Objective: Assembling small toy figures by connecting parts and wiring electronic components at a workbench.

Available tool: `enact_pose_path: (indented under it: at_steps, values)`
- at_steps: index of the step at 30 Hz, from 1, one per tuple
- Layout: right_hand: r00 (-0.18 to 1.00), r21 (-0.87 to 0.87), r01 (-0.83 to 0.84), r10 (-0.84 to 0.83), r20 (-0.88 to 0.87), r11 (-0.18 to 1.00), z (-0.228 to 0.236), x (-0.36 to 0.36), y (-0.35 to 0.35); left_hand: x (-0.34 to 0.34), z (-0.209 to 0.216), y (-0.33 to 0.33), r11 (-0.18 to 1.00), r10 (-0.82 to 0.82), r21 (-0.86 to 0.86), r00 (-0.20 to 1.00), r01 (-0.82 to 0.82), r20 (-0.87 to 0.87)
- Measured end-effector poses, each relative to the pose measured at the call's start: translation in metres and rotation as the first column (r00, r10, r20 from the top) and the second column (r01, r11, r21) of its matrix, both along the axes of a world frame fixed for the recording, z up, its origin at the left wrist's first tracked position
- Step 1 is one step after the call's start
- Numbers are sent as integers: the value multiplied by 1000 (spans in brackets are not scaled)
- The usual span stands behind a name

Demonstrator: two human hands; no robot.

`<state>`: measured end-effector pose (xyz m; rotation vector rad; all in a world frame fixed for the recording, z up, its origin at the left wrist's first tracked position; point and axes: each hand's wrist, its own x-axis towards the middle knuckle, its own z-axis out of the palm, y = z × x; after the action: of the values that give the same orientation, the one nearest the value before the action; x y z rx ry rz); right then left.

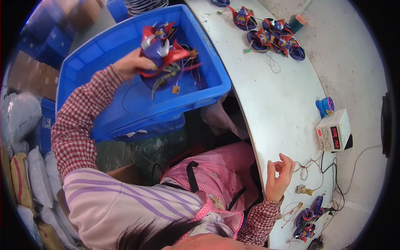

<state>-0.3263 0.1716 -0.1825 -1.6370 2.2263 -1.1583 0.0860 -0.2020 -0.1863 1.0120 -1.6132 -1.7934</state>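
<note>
My left hand (135, 64) reaches over the blue plastic crate (100, 100), its fingers closed round a purple, red and silver plastic toy part (156, 51). Motion blurs that part and some of the fingers. Below and beside it in the crate lie more red and purple toy parts (177, 56) with loose wires and a small tan square piece (176, 89). Over the near edge of the white table, my right hand (280, 177) is raised with nothing in it. Its thumb and fingers are slightly bent and apart.
Several wired toy parts (275, 37) stand at the table's far end, beside a dark green spool (297, 23). A white box with a red display (334, 131) and a blue-purple reel (325, 106) sit along the wall. More parts (307, 221) and cables lie nearer. Sacks (39, 175) line the left.
</note>
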Motion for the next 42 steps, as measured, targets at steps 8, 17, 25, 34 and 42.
enact_pose_path:
  at_steps: [8,17,25,34,42]
  values:
    - [995,-17,102,-102,5,995,4,2,28,-42,-47,-6,979,-201,14,963,201,179]
    - [933,-210,355,-361,13,911,7,-11,125,13,-14,-34,850,122,-496,852,176,510]
    - [567,-335,815,-773,284,473,-28,-91,267,-208,76,151,641,-273,-601,874,477,402]
    - [185,12,921,-462,867,390,-62,-135,352,-554,33,467,-205,-906,-935,305,288,293]
    - [123,18,910,-309,943,415,-67,-177,340,-654,-8,548,-483,-564,-636,342,601,752]
